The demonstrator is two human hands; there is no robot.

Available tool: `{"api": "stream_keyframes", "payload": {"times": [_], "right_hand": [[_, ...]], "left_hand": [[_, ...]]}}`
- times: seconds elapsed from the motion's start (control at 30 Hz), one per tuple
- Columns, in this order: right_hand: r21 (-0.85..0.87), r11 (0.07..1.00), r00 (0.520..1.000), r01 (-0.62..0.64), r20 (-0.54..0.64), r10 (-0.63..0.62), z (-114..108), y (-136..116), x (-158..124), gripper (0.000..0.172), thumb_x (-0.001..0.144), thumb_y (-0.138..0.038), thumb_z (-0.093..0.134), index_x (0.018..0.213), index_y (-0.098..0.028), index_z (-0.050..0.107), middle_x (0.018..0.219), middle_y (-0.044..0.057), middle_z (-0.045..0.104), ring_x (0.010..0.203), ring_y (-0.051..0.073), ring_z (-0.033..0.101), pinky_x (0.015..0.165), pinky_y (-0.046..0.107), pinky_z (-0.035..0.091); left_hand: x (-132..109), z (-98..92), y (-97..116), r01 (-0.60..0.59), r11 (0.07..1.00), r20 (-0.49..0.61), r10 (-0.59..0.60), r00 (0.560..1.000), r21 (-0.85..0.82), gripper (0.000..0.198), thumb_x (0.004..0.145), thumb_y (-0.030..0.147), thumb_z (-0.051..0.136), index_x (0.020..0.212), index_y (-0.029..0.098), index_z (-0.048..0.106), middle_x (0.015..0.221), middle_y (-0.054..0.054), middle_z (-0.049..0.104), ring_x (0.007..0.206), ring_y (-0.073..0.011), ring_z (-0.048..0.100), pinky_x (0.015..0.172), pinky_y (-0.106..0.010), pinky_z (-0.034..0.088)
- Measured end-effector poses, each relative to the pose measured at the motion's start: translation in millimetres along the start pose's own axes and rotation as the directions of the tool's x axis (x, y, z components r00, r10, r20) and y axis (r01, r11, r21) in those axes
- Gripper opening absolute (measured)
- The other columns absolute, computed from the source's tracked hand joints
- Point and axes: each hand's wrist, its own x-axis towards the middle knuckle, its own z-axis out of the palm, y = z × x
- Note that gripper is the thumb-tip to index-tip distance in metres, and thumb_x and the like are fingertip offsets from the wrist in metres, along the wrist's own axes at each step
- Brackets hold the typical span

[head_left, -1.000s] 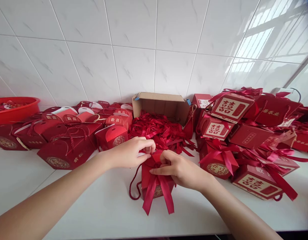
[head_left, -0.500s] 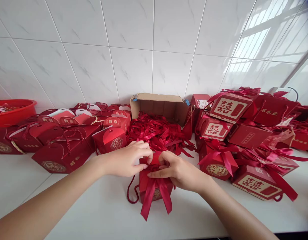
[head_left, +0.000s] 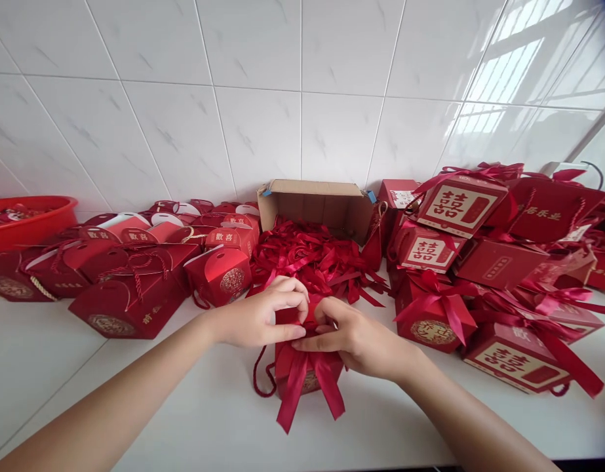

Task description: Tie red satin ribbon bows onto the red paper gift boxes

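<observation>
A small red gift box (head_left: 308, 380) stands on the white table in front of me, with a dark red cord handle (head_left: 263, 383) hanging at its left side. Across its top lies a red satin ribbon (head_left: 296, 387), whose two tails drape down the front. My left hand (head_left: 263, 314) is at the top left of the box, thumb and fingers curled in at the ribbon's middle. My right hand (head_left: 354, 334) pinches the ribbon from the right, its index finger pointing left. The two thumb and finger tips nearly meet, and the part between them is mostly hidden.
Behind the box, red ribbons (head_left: 316, 259) spill from a cardboard carton (head_left: 314, 190) lying on its side. Several closed red boxes (head_left: 130, 301) crowd the left. Ribboned boxes (head_left: 462, 203) are stacked at right. A red basin (head_left: 31, 219) sits far left, before a tiled wall (head_left: 257, 131).
The left hand has shifted slightly right, its thumb closer to the right fingers. The right hand stays on the ribbon. The view has moved slightly.
</observation>
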Motion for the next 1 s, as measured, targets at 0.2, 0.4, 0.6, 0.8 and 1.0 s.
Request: {"api": "stream_keyframes", "payload": {"times": [0.2, 0.4, 0.6, 0.8, 1.0], "right_hand": [[0.067, 0.997, 0.999, -0.032, -0.007, 0.032, 3, -1, -2, 0.034, 0.093, -0.011, 0.047, 0.114, -0.027, 0.070, 0.088, 0.005, 0.045, 0.077, 0.014, 0.044, 0.065, 0.026, 0.045], [0.124, 0.991, 0.998, -0.045, -0.035, 0.050, 5, -4, 1, 0.028, 0.093, -0.016, 0.050, 0.105, -0.027, 0.074, 0.081, 0.002, 0.041, 0.074, 0.013, 0.040, 0.063, 0.026, 0.040], [0.151, 0.986, 0.997, -0.065, -0.029, 0.070, 4, -6, 2, 0.029, 0.093, -0.013, 0.049, 0.095, -0.025, 0.076, 0.082, 0.002, 0.040, 0.073, 0.013, 0.039, 0.063, 0.027, 0.040], [0.227, 0.970, 0.993, -0.088, -0.056, 0.104, 7, -5, 0, 0.031, 0.093, -0.013, 0.048, 0.103, -0.026, 0.075, 0.086, 0.003, 0.039, 0.075, 0.012, 0.042, 0.065, 0.025, 0.046], [0.235, 0.968, 0.990, -0.088, -0.088, 0.112, 7, -6, 0, 0.027, 0.093, -0.017, 0.051, 0.099, -0.026, 0.076, 0.084, 0.003, 0.040, 0.076, 0.012, 0.043, 0.064, 0.025, 0.045]], "left_hand": [[2, 5.1, -17, -0.048, 0.991, -0.015, 0.047, 0.999, -0.124, 0.022, 0.083, 0.040, 0.060, 0.073, 0.021, 0.053, 0.115, -0.003, 0.050, 0.114, -0.0215, 0.041, 0.099, -0.035, 0.037], [9, 7.9, -12, -0.020, 1.000, -0.125, 0.020, 0.992, 0.005, 0.024, 0.086, 0.037, 0.054, 0.070, 0.020, 0.049, 0.095, -0.002, 0.050, 0.099, -0.0203, 0.043, 0.093, -0.036, 0.037], [3, 5.5, -13, 0.040, 0.972, -0.178, 0.002, 0.984, 0.233, 0.030, 0.084, 0.046, 0.057, 0.070, 0.020, 0.056, 0.097, -0.004, 0.052, 0.104, -0.0249, 0.041, 0.094, -0.044, 0.032], [-8, 13.9, -11, 0.019, 0.997, -0.180, -0.033, 0.983, -0.080, 0.024, 0.087, 0.037, 0.054, 0.070, 0.020, 0.048, 0.110, -0.004, 0.056, 0.108, -0.0206, 0.046, 0.090, -0.035, 0.042], [-1, 39.3, -6, -0.037, 0.949, -0.363, -0.084, 0.928, -0.313, 0.026, 0.082, 0.034, 0.061, 0.067, 0.020, 0.045, 0.101, -0.005, 0.061, 0.112, -0.0218, 0.052, 0.095, -0.032, 0.044]]}}
